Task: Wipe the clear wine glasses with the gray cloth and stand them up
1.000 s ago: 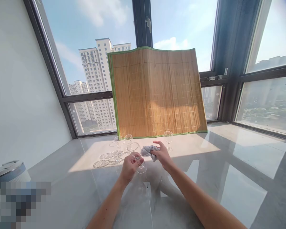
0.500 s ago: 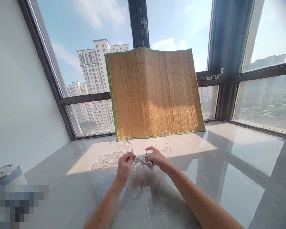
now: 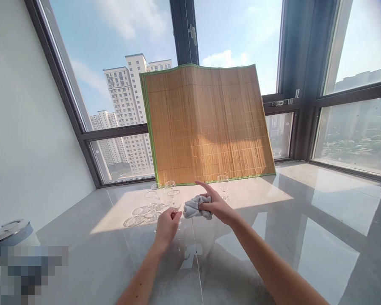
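My left hand (image 3: 167, 226) is closed, its thumb and fingers pinched low on a clear stemmed glass (image 3: 174, 197) that stands about upright with its rim up. The hand hides part of the glass's lower end. A crumpled grey cloth (image 3: 197, 207) is bunched in my right hand (image 3: 218, 206), whose index finger points out past it. The cloth is just right of the held glass, with a small gap between. Several more clear stemmed glasses (image 3: 150, 198) stand close behind and left of my left hand. Another stemmed glass (image 3: 223, 183) stands beyond my right hand.
A bamboo mat (image 3: 206, 127) with green edging leans on the window behind the glasses. The glossy grey tiled surface (image 3: 92, 258) carries bright sun patches and glass shadows. At the lower left stands a lidded container (image 3: 14, 235), partly blurred out.
The tilted glass in my left hand has come upright. My right hand has drawn the cloth away from its foot, a little right and up, and its index finger has stretched out.
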`<state>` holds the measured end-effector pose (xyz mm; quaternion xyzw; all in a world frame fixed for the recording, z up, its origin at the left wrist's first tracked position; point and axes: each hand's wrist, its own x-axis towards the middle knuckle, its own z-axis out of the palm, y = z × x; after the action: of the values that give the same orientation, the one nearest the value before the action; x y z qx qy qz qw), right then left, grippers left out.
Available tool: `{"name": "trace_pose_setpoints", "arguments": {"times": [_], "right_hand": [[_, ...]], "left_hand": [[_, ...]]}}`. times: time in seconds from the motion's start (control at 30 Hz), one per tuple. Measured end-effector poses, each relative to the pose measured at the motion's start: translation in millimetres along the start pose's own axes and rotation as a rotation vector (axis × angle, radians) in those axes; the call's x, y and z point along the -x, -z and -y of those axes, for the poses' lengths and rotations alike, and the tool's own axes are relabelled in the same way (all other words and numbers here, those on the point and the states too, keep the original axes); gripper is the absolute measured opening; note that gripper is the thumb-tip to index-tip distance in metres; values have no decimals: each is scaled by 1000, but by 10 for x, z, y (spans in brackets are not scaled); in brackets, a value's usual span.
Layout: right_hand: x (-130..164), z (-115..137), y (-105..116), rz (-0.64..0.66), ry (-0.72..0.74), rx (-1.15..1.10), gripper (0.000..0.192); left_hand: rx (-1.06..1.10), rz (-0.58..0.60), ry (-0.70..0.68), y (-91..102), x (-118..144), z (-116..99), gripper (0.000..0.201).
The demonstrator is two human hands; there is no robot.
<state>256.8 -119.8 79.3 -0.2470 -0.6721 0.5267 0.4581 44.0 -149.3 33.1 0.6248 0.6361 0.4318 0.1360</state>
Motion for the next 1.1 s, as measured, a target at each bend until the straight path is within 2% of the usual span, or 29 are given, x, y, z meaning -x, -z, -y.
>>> {"name": "trace_pose_setpoints", "arguments": {"times": [0.1,0.23,0.3,0.4,0.43,0.57,0.7,0.77,0.83,1.0,1.1], "right_hand": [[46,115,11,69,70,201,69],[78,139,2,68,51,386,35],[82,131,21,58,9,389,37],[84,114,63,58,-67,383,59],[82,107,72,67,-82,402,60],[77,86,54,109,-69,503,32],[121,159,88,64,-28,563,26],[166,230,187,-2,-60,601,26],[209,297,331,-107,-118,636,25],[236,352,628,-459,-160,793,21],[209,357,660,-550,-253,888,17]], "left_hand": [[-218,59,-127,-52,50,-7,23],[-275,118,-185,-101,86,-44,20],[-256,136,-190,-118,87,-51,20],[-209,149,-193,-161,75,-32,18],[-188,158,-193,-180,69,-18,18],[-105,199,-200,-260,48,39,18],[23,223,-232,-280,54,22,12],[89,174,-249,-258,59,-8,28],[114,84,-245,-224,56,-26,35],[112,-172,-131,-137,-3,27,24],[119,-271,-42,-88,-50,79,19]]}}
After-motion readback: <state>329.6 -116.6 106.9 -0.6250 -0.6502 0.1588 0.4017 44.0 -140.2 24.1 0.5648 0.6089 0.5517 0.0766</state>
